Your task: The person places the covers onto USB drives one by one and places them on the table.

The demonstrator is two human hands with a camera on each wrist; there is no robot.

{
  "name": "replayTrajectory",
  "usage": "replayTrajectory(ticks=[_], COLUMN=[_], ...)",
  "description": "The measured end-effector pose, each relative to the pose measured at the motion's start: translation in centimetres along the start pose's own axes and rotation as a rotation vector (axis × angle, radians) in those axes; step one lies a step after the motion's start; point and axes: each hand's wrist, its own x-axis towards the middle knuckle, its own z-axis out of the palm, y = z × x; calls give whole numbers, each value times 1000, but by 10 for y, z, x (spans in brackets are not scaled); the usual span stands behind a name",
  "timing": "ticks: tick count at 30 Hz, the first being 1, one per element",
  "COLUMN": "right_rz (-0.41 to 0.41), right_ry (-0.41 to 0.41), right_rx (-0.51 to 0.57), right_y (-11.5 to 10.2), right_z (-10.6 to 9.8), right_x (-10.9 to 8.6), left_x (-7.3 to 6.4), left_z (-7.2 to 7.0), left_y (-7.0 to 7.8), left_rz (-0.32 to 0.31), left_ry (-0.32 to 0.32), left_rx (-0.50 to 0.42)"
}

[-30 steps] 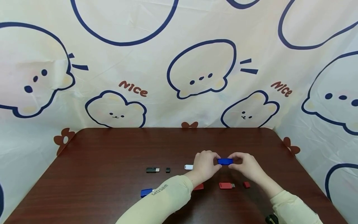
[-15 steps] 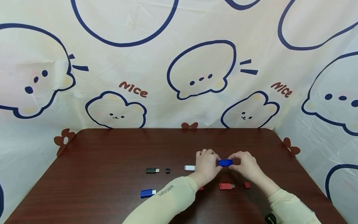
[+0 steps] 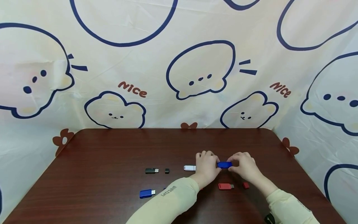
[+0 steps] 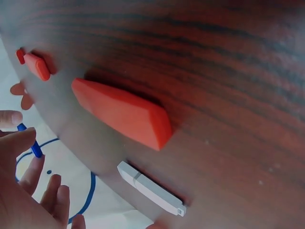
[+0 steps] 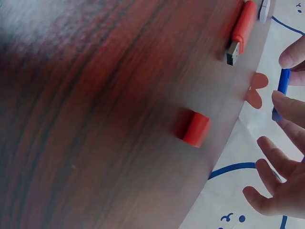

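Head: L grip (image 3: 206, 167) w/ blue stick (image 3: 224, 165)

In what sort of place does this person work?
Perhaps an improvised tabletop filming corner; I cannot tell whether at home. A cartoon-printed sheet stands behind and beside a wood-grain table, where an uncapped red USB flash drive lies.

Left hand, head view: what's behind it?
A white USB stick, partly: its left part shows, its right end is covered by the left hand. The left wrist view shows it whole. Anything else the hand covers can't be seen.
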Motion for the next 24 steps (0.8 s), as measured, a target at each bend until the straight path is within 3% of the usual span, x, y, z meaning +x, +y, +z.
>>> replayTrajectory(ticks=[13, 24], right_rz=[17, 41], right_ry=[-28, -42], right_rx=[-38, -43], right_y=[3, 4], right_z=[11, 13], right_x=[1, 0], left_x=[-1, -1], left_z=[8, 12], left_y=[1, 3], left_rz=[-1, 4], left_ry=[-74, -63], left_rx=[95, 135])
